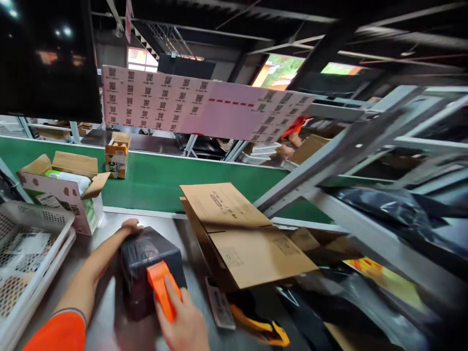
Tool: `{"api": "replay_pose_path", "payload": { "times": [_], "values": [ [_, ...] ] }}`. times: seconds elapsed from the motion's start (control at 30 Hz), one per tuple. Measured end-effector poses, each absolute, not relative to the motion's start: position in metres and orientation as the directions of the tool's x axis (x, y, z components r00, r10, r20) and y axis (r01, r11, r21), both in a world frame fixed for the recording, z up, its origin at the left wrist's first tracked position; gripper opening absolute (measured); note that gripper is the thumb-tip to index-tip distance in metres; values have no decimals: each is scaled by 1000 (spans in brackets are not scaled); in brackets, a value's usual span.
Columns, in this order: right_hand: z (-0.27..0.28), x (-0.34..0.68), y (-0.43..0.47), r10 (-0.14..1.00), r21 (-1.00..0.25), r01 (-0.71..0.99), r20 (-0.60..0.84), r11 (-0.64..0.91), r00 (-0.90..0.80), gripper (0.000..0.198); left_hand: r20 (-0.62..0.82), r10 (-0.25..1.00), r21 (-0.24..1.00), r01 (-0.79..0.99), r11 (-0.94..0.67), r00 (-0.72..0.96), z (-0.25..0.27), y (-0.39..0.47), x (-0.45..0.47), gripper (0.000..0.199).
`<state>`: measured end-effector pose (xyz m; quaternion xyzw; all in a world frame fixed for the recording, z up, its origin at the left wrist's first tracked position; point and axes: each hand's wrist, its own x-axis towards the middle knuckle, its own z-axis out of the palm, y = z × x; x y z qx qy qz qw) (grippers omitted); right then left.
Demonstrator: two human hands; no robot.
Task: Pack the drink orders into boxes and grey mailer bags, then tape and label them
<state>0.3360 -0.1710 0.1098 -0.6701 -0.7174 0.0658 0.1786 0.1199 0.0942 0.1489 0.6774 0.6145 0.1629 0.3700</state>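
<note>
Right now a small black-wrapped parcel (pixel 148 265) sits on the steel table (pixel 109 321) near the person, a little left of centre. The left hand (pixel 126 233) lies over its far top corner, fingers curled down around the edge, apparently to keep it from sliding. The right hand (pixel 185 324) comes in from the near side, fingers wrapped around an orange tool (pixel 163 290) and pressing it flat against the parcel's top; it may be a tape dispenser or a cutter, the blur makes that hard to judge.

Just right of the parcel stands an open, empty cardboard box (pixel 237 234) with its flaps up, its mouth turned toward the person. A yellow-handled tool (pixel 263 329) lies on the table near the right hand. To the left, a white perforated basket (pixel 27 243) rests at the table's edge, and beside it a printed carton (pixel 68 190) with open flaps. Farther off runs a green conveyor (pixel 153 178), carrying a small carton (pixel 117 156).
</note>
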Motion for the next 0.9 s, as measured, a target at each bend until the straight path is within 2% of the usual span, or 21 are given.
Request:
{"api": "replay_pose_path", "payload": {
  "times": [0.1,0.2,0.3,0.43,0.47,0.57,0.7,0.73,0.83,0.9],
  "values": [
    [195,296,-114,997,-231,970,33,74,-68,57,-178,940,718,692,-79,292,178,80,100,69],
    [255,272,-65,993,-243,965,-30,102,-113,43,-75,935,683,702,-204,345,183,44,79,87],
    [278,255,-27,983,-263,953,-65,149,-171,38,-22,958,554,801,-227,286,171,7,74,98],
    [285,233,6,979,-262,951,-75,163,-188,37,-40,964,320,918,-236,261,155,-10,87,144],
    [287,229,10,980,-268,951,-82,155,-183,38,-12,966,261,933,-246,258,153,-7,89,146],
    [288,233,10,979,-292,947,-108,135,-172,37,68,962,164,948,-274,266,148,11,86,128],
    [241,267,-44,985,-294,948,-79,123,-152,49,60,953,204,931,-302,296,159,59,68,120],
    [217,279,-64,993,-305,948,-34,94,-109,58,40,954,223,928,-299,298,166,75,63,121],
    [128,314,-119,992,-391,912,87,121,-95,61,-99,960,316,923,-220,263,191,128,45,120],
    [69,330,-140,988,-456,878,118,145,-101,60,-183,957,385,912,-142,227,206,162,33,107]
  ]
}}
